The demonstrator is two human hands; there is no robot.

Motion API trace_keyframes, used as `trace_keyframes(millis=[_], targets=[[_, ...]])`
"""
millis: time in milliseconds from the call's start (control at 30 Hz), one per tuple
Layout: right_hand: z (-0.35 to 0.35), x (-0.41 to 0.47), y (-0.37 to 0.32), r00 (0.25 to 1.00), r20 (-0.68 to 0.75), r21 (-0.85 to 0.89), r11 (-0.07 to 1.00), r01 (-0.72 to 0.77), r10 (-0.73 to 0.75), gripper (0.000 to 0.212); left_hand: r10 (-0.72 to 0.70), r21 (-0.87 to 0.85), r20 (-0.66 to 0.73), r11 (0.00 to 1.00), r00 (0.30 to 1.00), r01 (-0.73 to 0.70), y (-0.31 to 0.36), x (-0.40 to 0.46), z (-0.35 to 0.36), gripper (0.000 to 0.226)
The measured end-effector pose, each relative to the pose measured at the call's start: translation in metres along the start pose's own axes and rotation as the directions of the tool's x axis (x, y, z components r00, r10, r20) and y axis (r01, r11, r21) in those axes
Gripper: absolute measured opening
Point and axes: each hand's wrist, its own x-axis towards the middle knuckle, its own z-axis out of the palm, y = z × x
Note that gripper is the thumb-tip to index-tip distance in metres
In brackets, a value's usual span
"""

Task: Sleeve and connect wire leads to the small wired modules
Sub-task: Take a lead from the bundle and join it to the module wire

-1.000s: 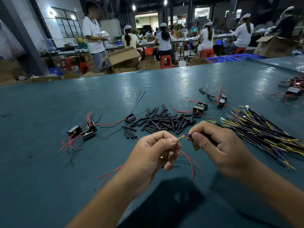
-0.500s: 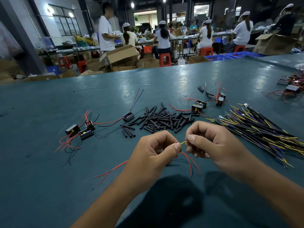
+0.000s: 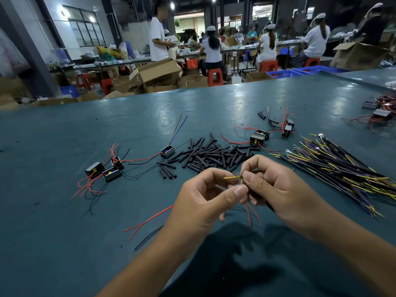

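My right hand (image 3: 276, 189) pinches a thin yellow wire lead (image 3: 232, 178) between thumb and forefinger, its bare tip pointing left. My left hand (image 3: 205, 198) is curled just left of it, thumb touching my right fingers; what it holds is hidden, but red wires (image 3: 252, 214) hang below both hands and trail left across the table. A pile of black sleeve pieces (image 3: 214, 154) lies just beyond my hands. Small black wired modules sit at left (image 3: 107, 171), centre (image 3: 167, 151) and right (image 3: 259, 137).
A bundle of black, yellow and purple wire leads (image 3: 338, 168) lies on the green table (image 3: 64, 232) at right. More modules (image 3: 380, 113) sit at the far right edge. Beyond the table are cardboard boxes (image 3: 156, 71), red stools and several workers.
My hands have closed together and risen slightly. The yellow lead now sticks out further to the left from my right fingers. The person standing in the background has walked right.
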Motion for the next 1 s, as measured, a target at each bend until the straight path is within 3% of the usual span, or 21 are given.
trace_keyframes(millis=[133, 267, 400, 567, 767, 1000], targets=[[0.002, -0.002, 0.001, 1.0, 0.019, -0.018, 1.0, 0.008, -0.007, 0.013, 0.096, 0.055, -0.115, 0.994, 0.989, -0.09, -0.003, -0.001, 0.007, 0.016], [0.005, -0.003, -0.001, 0.999, 0.003, -0.208, 0.978, 0.036, -0.036, 0.013, 0.111, -0.046, -0.156, 0.992, 0.981, -0.119, -0.002, -0.001, 0.01, 0.007], [0.008, -0.006, -0.002, 0.998, -0.032, -0.315, 0.948, 0.046, -0.059, 0.007, 0.129, 0.101, -0.193, 0.989, 0.973, -0.111, -0.006, -0.002, 0.008, 0.007], [0.008, -0.006, -0.004, 0.986, -0.108, -0.449, 0.891, 0.065, -0.126, 0.011, 0.13, 0.153, -0.22, 0.983, 0.967, -0.097, -0.007, 0.0, 0.008, 0.008], [0.011, -0.008, -0.004, 0.974, -0.15, -0.497, 0.864, 0.077, -0.173, 0.016, -0.048, -0.046, -0.27, 0.998, 0.962, 0.037, -0.008, 0.0, 0.01, 0.016], [0.007, -0.009, -0.009, 0.975, -0.174, -0.442, 0.896, 0.045, -0.135, 0.011, -0.016, -0.044, -0.231, 0.999, 0.973, 0.006, -0.007, -0.001, 0.014, 0.014]])
